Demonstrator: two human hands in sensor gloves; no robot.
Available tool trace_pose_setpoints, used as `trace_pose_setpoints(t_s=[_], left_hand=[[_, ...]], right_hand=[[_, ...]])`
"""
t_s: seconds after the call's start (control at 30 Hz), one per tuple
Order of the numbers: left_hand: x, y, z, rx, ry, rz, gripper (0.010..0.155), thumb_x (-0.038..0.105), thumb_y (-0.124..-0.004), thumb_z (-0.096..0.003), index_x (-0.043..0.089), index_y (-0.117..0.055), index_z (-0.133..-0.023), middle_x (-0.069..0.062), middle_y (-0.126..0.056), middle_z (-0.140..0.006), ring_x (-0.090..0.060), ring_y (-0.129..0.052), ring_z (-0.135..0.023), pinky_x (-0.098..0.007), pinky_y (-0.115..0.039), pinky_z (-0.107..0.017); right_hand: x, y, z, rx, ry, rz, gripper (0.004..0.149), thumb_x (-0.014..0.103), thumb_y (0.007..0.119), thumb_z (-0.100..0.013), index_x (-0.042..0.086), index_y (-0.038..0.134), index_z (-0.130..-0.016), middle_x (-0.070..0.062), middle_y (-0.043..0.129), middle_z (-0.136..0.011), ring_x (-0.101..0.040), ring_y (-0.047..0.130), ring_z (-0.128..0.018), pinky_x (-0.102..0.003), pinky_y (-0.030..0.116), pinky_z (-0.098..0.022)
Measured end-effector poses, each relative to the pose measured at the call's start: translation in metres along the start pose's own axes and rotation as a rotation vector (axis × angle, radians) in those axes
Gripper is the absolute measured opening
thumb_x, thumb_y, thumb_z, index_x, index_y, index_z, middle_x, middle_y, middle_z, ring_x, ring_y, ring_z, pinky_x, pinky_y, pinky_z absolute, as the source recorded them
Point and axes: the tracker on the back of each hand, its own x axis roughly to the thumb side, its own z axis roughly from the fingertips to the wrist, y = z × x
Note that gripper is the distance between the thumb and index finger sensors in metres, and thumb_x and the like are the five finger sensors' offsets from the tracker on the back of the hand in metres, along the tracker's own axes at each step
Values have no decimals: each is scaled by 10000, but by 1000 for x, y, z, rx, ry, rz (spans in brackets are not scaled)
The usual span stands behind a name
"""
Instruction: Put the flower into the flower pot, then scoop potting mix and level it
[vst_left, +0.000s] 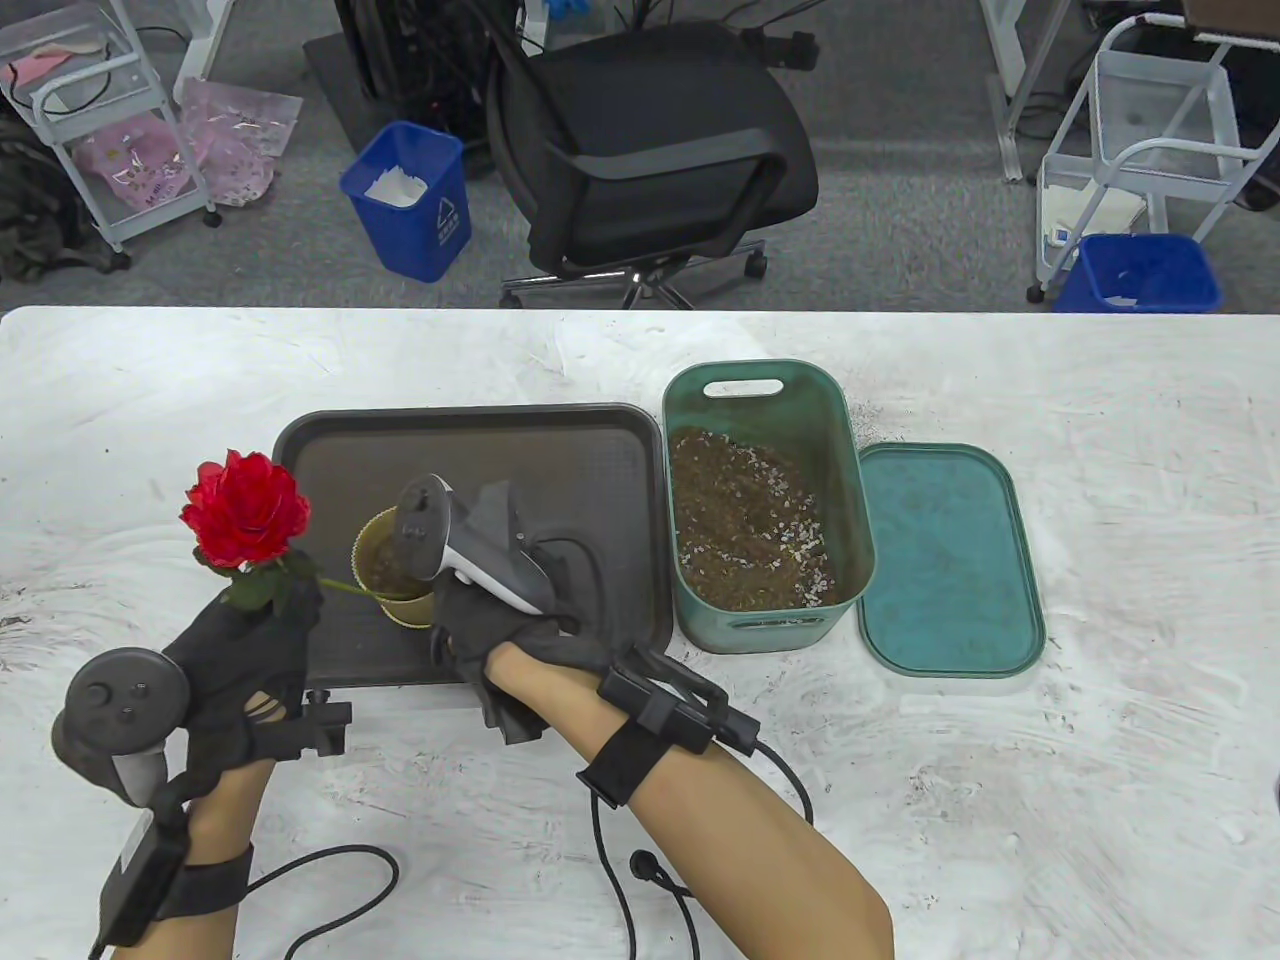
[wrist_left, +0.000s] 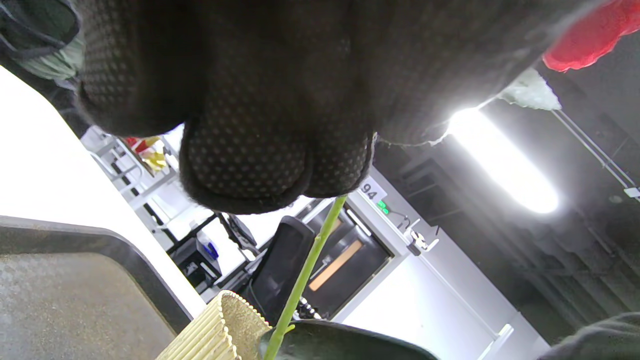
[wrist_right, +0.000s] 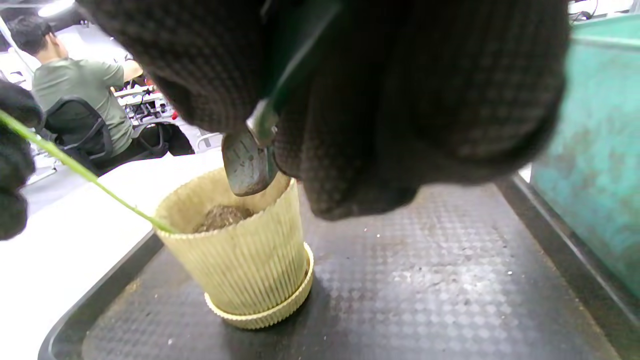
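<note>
Behind the white bench (vst_left: 1100, 420) an office chair (vst_left: 650, 150), two blue bins and wire carts can be made out on grey carpet. On the bench, a dark tray (vst_left: 480, 440) is set left of centre, with a teal tub (vst_left: 850, 480) of potting mix (vst_left: 745, 520) just to its right and the tub's lid (vst_left: 945, 560) laid flat further right, pretty much touching the tub.

The flower pot (wrist_right: 240, 250), a ribbed yellowish thing on a matching saucer, is stood upright at the near left part of the tray, and a bit of mix is already seen inside it. The flower (vst_left: 245, 510), a red rose, is held by the left hand (vst_left: 240, 660), fingers curled round the stem just below the bloom, over the bench at the tray's left edge. The stem is slanted down to the right and its lower end is dipped into the pot at the left rim, so the bloom is well outside the pot and tilted.

The right hand (vst_left: 520, 630) is positioned above the tray just right of the pot, closed round the handle of a small metal scoop (wrist_right: 247, 162). The scoop's blade is hung over the far rim of the pot, just above the soil; whether it's touching the mix can't be told.
</note>
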Motion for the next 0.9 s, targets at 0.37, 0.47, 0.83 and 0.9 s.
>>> trace_pose_setpoints(t_s=[0.37, 0.47, 0.83, 0.9], left_hand=[[0, 0, 0, -1, -3, -1, 424, 467, -926, -424, 209, -978, -756, 43, -1067, -589, -194, -1154, -367, -363, -962, -352], [0, 0, 0, 1, 2, 0, 426, 466, -928, -422, 207, -978, -756, 40, -1068, -588, -195, -1155, -365, -362, -962, -351], [1, -1, 0, 1, -6, -6, 423, 465, -928, -423, 208, -979, -755, 41, -1067, -589, -195, -1155, -365, -362, -962, -353], [1, -1, 0, 1, -1, -2, 424, 467, -928, -423, 209, -978, -756, 45, -1066, -590, -194, -1155, -365, -362, -962, -353]], right_hand=[[-117, -106, 30, -223, 228, -274, 542, 309, 844, -408, 55, 741, -875, -158, 978, -653, -315, 1069, -325, -415, 954, -177], [-153, -124, 33, -272, 337, -288, 544, 308, 842, -410, 49, 736, -876, -162, 976, -651, -313, 1069, -319, -411, 953, -172], [-242, -74, -15, 75, 658, -202, 549, 322, 822, -431, -2, 746, -867, -181, 995, -607, -274, 1095, -248, -356, 974, -102], [-244, -65, -26, 117, 677, -185, 548, 323, 819, -433, -9, 748, -864, -184, 998, -599, -270, 1098, -235, -349, 976, -89]])
